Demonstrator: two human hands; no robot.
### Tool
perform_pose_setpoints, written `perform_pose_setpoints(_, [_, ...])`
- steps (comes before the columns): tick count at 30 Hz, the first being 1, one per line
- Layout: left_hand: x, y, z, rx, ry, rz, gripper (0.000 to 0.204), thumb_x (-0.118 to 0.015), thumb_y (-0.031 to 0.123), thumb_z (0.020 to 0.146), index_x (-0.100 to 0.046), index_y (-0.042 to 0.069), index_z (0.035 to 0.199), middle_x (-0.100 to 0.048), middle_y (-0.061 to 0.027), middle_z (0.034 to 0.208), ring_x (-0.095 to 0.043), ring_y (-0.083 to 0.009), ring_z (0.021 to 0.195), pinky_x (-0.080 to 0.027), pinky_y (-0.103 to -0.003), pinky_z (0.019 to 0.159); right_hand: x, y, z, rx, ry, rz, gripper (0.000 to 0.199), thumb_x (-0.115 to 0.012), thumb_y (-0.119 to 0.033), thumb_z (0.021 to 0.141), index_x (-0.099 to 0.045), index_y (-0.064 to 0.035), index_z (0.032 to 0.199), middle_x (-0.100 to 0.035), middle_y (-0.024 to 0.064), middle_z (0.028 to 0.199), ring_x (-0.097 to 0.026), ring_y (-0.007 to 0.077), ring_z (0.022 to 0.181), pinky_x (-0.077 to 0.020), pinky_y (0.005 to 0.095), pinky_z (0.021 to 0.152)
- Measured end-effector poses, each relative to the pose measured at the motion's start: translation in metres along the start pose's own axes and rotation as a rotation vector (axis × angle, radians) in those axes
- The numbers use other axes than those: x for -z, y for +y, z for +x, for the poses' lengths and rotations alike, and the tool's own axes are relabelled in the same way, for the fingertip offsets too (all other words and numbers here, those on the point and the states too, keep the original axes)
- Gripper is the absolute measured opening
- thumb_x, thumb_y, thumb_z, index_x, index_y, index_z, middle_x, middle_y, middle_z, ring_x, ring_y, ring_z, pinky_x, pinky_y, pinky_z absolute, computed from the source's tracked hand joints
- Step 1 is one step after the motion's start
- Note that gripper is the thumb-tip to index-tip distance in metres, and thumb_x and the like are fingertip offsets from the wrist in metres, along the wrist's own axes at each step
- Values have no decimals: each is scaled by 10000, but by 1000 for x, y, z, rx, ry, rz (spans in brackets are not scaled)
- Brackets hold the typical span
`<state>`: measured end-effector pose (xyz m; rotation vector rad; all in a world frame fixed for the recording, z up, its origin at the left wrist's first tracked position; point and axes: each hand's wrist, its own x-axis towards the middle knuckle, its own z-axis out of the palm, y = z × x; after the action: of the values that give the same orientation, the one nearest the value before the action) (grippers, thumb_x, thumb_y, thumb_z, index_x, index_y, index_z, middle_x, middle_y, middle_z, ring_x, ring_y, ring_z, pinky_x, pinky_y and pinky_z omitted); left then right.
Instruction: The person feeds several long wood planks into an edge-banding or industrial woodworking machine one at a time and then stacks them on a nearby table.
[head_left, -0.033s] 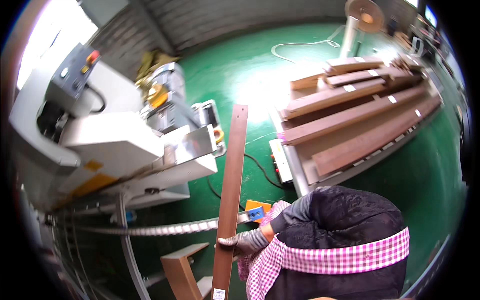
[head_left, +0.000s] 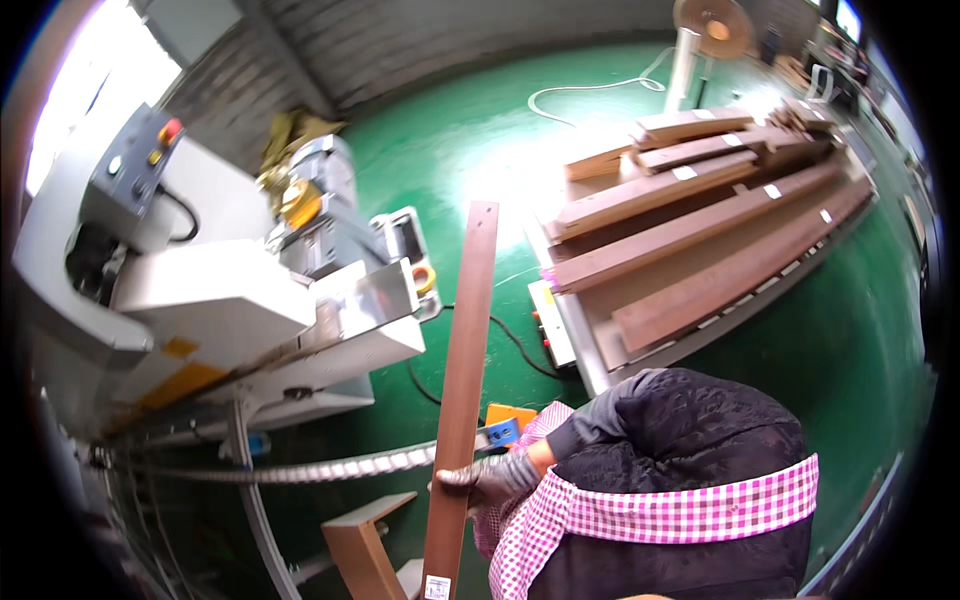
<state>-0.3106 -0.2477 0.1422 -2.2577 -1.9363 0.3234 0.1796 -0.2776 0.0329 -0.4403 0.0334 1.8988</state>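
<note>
A long, narrow brown board point(head_left: 462, 370) stretches up the middle of the view, with two small holes by its far end and a white label by its near end. My right hand point(head_left: 495, 478), in a grey glove, is closed around its edge in the lower part. The thumb lies across the top face, while the other fingers go underneath and are mostly hidden. Past the lower edge of the view the board's near end is cut off. My left hand does not show.
Left stands a white-grey machine point(head_left: 215, 290) with a control box point(head_left: 130, 165). A roller strip point(head_left: 350, 462) with a blue end passes behind the board. Brown boards point(head_left: 690, 225) lie on a low cart point(head_left: 597, 375) at right. Below left is a brown wooden frame point(head_left: 360, 560). A cable point(head_left: 525, 350) crosses the green floor.
The surroundings have slid slightly left in view, as my view has turned a little right. My right hand keeps its grip on the board, which has hardly moved in the picture.
</note>
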Motion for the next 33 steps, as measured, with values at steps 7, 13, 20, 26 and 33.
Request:
perform_pose_setpoints(7, [205,232,86,-689,326,64,640,-796,342,642,-546,120,1187,-656,-166,1002,-594,-397,984,-409,-542,932,3,-86,-188,652,-165,137,656,-686,-363,900,-336,-216,1435,-510,63,1350,-521,246,1245,-376,491,1096])
perform_pose_setpoints(13, [250,380,111,-1126,681,-25,768,-775,396,662,-514,136,1335,-651,-175,928,-623,-395,865,-395,-522,990,24,-131,-291,1114,170,178,486,-659,-429,904,-542,-99,1241,-654,67,1161,-636,209,1075,-520,477,944])
perform_pose_setpoints(20, [276,452,179,-1217,733,40,782,-823,350,623,-537,145,1321,-632,-187,1080,-617,-351,966,-454,-480,929,145,-215,-423,1383,363,324,399,-658,-365,910,-578,-93,1191,-690,74,1104,-692,202,971,-609,398,776])
perform_pose_setpoints(26, [294,539,204,-1161,299,-22,762,-880,252,621,-538,34,1266,-626,-155,1176,-624,-280,1000,-550,-348,832,205,-255,-499,1550,489,407,343,-657,-367,908,-602,-103,1120,-705,60,1017,-703,196,877,-614,387,669])
perform_pose_setpoints(33, [268,660,192,-1388,441,-301,836,-922,325,322,-631,127,1080,-628,-99,943,-580,-326,965,-448,-453,895,296,-301,-556,1487,639,621,286,-632,-332,932,-577,-121,1117,-685,56,1038,-680,238,940,-601,454,740])
